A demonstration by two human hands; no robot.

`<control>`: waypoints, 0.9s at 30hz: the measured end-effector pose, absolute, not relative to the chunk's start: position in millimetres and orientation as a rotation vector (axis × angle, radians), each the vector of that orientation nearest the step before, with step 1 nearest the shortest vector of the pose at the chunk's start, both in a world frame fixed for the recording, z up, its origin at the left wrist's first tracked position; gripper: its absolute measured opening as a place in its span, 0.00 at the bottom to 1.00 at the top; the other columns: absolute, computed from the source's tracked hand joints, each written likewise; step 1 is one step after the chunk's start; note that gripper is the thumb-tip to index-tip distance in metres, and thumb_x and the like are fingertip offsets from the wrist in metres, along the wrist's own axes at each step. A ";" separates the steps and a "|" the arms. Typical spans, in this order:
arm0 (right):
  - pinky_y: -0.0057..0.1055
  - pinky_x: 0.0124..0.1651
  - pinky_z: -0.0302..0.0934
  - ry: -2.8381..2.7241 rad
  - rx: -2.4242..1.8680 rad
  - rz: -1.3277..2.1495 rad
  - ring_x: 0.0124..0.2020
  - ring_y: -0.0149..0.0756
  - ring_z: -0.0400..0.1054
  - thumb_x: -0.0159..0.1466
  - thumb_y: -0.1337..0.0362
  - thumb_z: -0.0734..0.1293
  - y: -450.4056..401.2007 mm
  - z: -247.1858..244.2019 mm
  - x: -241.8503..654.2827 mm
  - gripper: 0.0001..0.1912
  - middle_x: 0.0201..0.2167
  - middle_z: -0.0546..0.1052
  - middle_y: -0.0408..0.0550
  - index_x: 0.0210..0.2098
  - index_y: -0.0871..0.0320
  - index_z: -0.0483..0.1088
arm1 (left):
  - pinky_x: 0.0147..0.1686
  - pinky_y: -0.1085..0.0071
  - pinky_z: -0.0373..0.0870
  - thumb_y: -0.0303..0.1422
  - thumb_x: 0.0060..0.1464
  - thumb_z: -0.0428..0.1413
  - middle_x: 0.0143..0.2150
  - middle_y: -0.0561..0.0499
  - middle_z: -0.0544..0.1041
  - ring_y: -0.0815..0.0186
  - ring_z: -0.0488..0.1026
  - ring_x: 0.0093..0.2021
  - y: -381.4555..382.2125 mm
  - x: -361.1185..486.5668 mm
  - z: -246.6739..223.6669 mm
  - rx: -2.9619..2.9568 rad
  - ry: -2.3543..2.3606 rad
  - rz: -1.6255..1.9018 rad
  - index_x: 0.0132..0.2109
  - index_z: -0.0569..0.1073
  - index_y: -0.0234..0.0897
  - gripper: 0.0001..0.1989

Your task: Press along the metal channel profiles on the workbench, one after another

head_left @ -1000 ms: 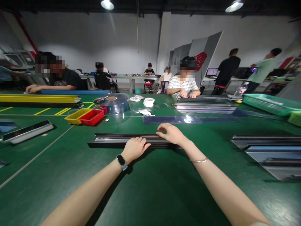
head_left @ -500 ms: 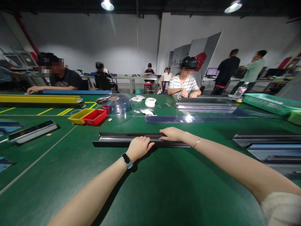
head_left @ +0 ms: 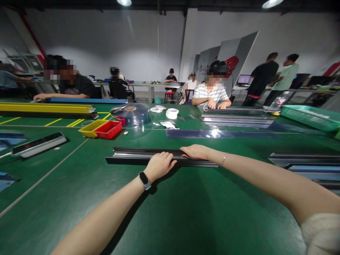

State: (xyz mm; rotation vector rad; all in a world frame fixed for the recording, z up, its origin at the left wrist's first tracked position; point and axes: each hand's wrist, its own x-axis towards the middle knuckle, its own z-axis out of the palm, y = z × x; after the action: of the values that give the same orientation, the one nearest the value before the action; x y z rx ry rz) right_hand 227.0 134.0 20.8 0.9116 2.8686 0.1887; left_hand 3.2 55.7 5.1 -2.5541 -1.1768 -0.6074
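Observation:
A long black channel-shaped profile (head_left: 130,160) lies crosswise on the green table in front of me. My left hand (head_left: 160,165), with a smartwatch on its wrist, is closed over the profile's near wall close to the middle, thumb pointing right. Further right, my right hand (head_left: 195,152) grips the far wall, its fingers partly hidden behind or inside the channel. A thin bracelet sits on that wrist. The channel's inside shows a pale grey strip at the left end.
Beyond the profile are a yellow bin (head_left: 91,129), a red bin (head_left: 110,130), a roll of clear film (head_left: 136,117) and a clear strip (head_left: 191,134). More profiles (head_left: 313,159) lie at right, a black-topped device (head_left: 39,145) at left. Co-workers sit across the table.
Both hands stay on the profile, with the right fingers slightly shifted at the far wall. The whole view has moved a little, so the surroundings sit slightly further right.

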 end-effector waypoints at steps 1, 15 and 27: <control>0.29 0.32 0.53 2.875 0.896 0.189 0.33 0.37 0.68 0.65 0.55 0.49 134.6 19.9 226.9 0.20 0.34 0.73 0.54 0.47 0.62 0.58 | 0.35 0.68 0.62 0.40 0.59 0.40 0.33 0.47 0.70 0.63 0.67 0.36 55.4 5.8 6.7 -2.587 -1.134 -0.590 0.36 0.65 0.35 0.15; 0.29 0.35 0.53 3.091 1.041 0.279 0.34 0.35 0.65 0.62 0.52 0.53 109.4 65.6 213.8 0.20 0.37 0.71 0.50 0.46 0.59 0.60 | 0.37 0.67 0.63 0.43 0.55 0.46 0.35 0.48 0.71 0.62 0.68 0.38 62.4 17.5 1.6 -2.645 -1.182 -0.525 0.38 0.65 0.35 0.15; 0.30 0.38 0.57 2.910 1.451 0.083 0.36 0.39 0.67 0.55 0.42 0.58 70.8 15.5 192.9 0.26 0.34 0.73 0.51 0.35 0.59 0.68 | 0.39 0.69 0.64 0.46 0.49 0.52 0.38 0.50 0.72 0.62 0.69 0.41 66.9 -5.6 6.4 -2.696 -1.249 -0.440 0.37 0.68 0.37 0.17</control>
State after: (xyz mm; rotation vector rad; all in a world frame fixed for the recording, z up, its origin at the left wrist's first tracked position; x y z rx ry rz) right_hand 192.9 70.8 15.5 1.4514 2.9100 0.0834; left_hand -5.6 66.9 6.4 -2.6960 -1.2486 -0.4402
